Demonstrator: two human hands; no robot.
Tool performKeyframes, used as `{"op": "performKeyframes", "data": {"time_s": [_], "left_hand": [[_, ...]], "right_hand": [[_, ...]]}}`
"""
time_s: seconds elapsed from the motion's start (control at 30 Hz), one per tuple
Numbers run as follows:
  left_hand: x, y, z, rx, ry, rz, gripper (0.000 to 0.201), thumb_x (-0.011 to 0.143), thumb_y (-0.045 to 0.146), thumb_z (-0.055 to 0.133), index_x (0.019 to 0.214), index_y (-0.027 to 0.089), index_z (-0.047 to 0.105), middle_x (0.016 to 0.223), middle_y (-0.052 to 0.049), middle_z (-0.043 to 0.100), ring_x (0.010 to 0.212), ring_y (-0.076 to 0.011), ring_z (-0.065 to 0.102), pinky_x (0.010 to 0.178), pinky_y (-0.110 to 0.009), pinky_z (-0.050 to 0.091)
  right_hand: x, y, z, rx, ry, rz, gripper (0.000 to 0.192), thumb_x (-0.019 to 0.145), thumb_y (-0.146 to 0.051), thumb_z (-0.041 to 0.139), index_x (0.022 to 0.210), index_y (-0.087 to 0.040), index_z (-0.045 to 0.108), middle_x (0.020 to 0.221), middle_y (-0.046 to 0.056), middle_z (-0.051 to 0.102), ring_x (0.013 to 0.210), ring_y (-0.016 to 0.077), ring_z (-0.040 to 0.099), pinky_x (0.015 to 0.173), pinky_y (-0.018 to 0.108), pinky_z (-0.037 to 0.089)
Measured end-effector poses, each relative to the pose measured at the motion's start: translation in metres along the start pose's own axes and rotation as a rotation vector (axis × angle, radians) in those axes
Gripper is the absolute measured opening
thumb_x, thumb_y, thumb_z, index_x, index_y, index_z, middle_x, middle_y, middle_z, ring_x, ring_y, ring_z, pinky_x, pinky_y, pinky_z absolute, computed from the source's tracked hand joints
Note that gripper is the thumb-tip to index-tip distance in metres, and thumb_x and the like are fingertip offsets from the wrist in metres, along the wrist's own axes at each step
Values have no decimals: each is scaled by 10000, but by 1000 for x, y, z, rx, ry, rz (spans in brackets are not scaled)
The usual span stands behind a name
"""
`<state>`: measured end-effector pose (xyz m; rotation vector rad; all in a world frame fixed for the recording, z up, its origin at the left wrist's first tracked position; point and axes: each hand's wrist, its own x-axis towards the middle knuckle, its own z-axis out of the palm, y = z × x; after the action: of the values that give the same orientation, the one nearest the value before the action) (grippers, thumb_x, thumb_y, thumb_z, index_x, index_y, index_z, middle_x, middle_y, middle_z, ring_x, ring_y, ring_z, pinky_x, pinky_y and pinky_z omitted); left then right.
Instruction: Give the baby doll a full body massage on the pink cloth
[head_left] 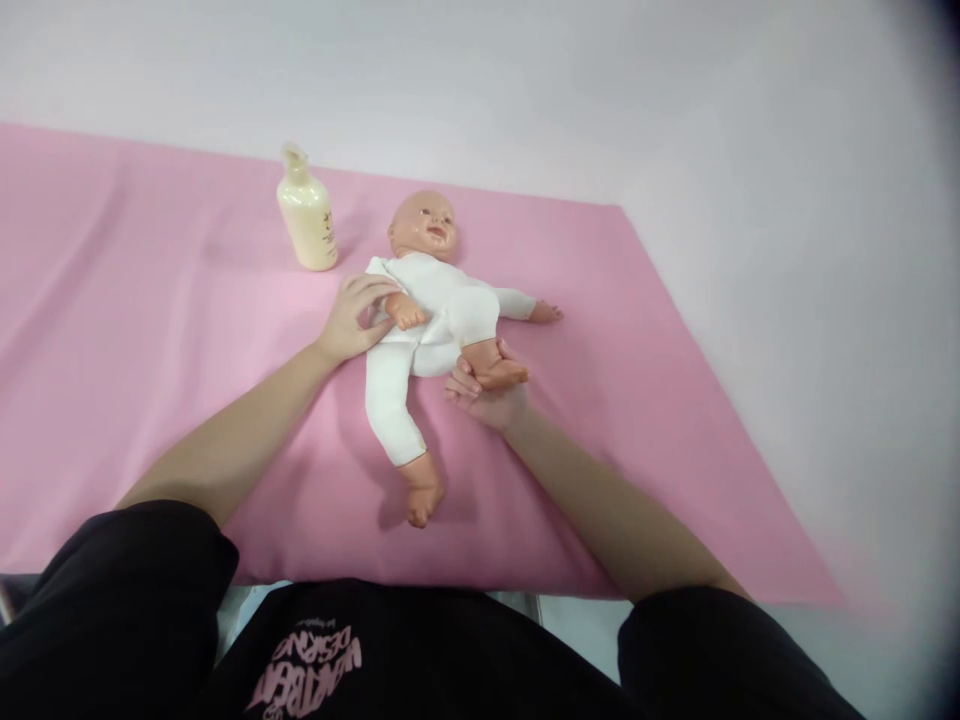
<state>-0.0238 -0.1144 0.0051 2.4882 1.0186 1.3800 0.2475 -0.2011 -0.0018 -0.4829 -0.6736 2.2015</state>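
Observation:
A baby doll (439,285) with a white cloth body lies on its back on a pink sheet, head toward the far side. My left hand (356,315) curves around the doll's arm at the left, thumb and fingers on either side of it near the small hand. Under the raised leg at the right, my right hand (491,398) is closed around the ankle, fingertips showing on its left side; the foot partly hides my palm. The doll's other leg (391,400) stretches toward me, and its other arm (517,303) reaches out to the right.
A pale yellow pump bottle (309,215) stands upright to the left of the doll's head. The pink sheet (150,330) covers the table, whose right edge slants toward me. A white wall (480,90) rises behind it.

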Motion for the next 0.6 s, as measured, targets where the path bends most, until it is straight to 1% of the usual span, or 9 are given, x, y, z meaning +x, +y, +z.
{"op": "performKeyframes", "data": {"time_s": [0.07, 0.17, 0.27, 0.37, 0.43, 0.5, 0.57, 0.6], "left_hand": [[1, 1, 0, 17, -23, -7, 459, 912, 593, 609, 1179, 226, 677, 1225, -115, 711, 1159, -287, 638, 1064, -495, 445], [0, -2, 1, -10, 16, -49, 475, 900, 599, 628, 1193, 228, 674, 1228, -112, 709, 1170, -287, 632, 1075, -493, 444], [-2, -9, 4, -87, 127, -152, 516, 864, 616, 680, 1208, 231, 664, 1228, -107, 701, 1172, -283, 627, 1066, -475, 458], [-3, -21, 8, -238, 288, -305, 565, 823, 667, 709, 1189, 240, 651, 1208, -92, 693, 1144, -269, 639, 1010, -435, 493], [-3, -31, 10, -362, 397, -403, 589, 808, 707, 704, 1175, 253, 635, 1206, -79, 688, 1146, -259, 645, 978, -405, 509], [-2, -39, 11, -469, 486, -481, 585, 810, 726, 695, 1155, 260, 621, 1216, -69, 681, 1181, -252, 635, 971, -385, 512], [0, -45, 10, -549, 549, -573, 542, 855, 720, 655, 1130, 256, 607, 1219, -57, 674, 1206, -231, 619, 964, -369, 514], [1, -48, 9, -588, 581, -636, 504, 896, 702, 620, 1121, 251, 598, 1211, -49, 674, 1196, -213, 620, 956, -361, 517]], "right_hand": [[0, 1, 0, -5, -13, 5, 616, 988, -687, 284, 754, -206, 589, 540, -35, 441, 556, 156, 446, 672, 311, 505], [0, 2, -2, 14, -102, 2, 597, 986, -695, 321, 792, -205, 601, 571, -35, 474, 570, 153, 472, 689, 311, 515], [0, 4, -5, 13, -218, 21, 590, 970, -723, 351, 824, -205, 592, 600, -35, 501, 582, 149, 484, 723, 319, 519], [-1, 9, -8, -19, -356, 49, 587, 917, -765, 435, 837, -203, 586, 591, -37, 512, 572, 146, 479, 736, 323, 514], [-1, 14, -11, -20, -488, 48, 579, 883, -765, 501, 870, -197, 608, 597, -25, 551, 573, 147, 490, 737, 318, 510], [0, 18, -14, -13, -654, 57, 564, 872, -737, 542, 946, -186, 638, 655, 8, 626, 611, 154, 540, 758, 313, 512], [0, 19, -16, -20, -842, 111, 547, 860, -691, 597, 1030, -173, 648, 770, 55, 709, 695, 169, 623, 786, 309, 522], [0, 19, -16, -40, -913, 169, 537, 851, -659, 634, 1060, -164, 647, 837, 82, 740, 749, 183, 664, 795, 311, 529]]}}
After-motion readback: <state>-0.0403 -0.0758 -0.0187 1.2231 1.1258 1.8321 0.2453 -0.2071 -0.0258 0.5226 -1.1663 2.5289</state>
